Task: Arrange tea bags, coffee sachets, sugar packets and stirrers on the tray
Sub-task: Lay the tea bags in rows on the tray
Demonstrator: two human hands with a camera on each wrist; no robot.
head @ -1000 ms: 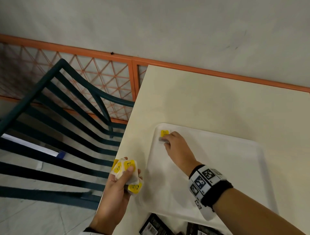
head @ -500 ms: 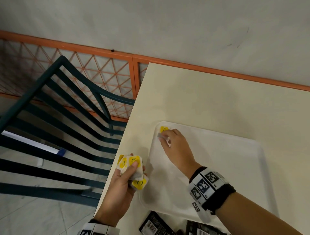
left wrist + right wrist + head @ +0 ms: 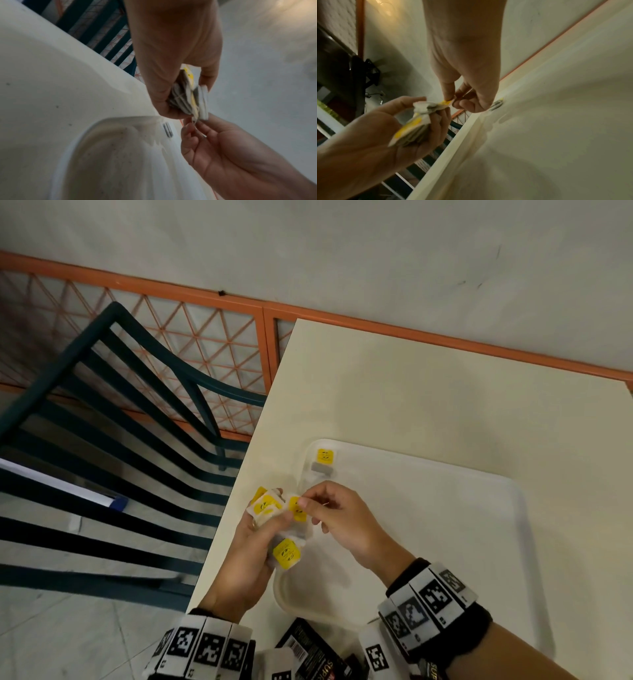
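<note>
A white tray point(image 3: 445, 508) lies on the cream table point(image 3: 411, 392). One tea bag with a yellow tag point(image 3: 323, 462) lies in the tray's far left corner; the same tea bag point(image 3: 496, 104) shows edge-on in the right wrist view. My left hand point(image 3: 253, 546) grips a bunch of tea bags point(image 3: 274, 510) with yellow tags over the tray's left rim. My right hand point(image 3: 329, 515) pinches the yellow tag of one bag point(image 3: 297, 508) in that bunch. The wrist views show the bunch point(image 3: 188, 97) point(image 3: 418, 121) fanned between my fingers.
Dark sachets point(image 3: 308, 652) lie on the table at the near edge, by my wrists. A dark green slatted chair point(image 3: 113, 460) stands left of the table. An orange lattice rail point(image 3: 205, 344) and a pale wall run behind.
My right hand let go of the tea bag in the tray corner and came back to the bunch, pinching one tag. My left hand rose slightly toward the tray rim.
</note>
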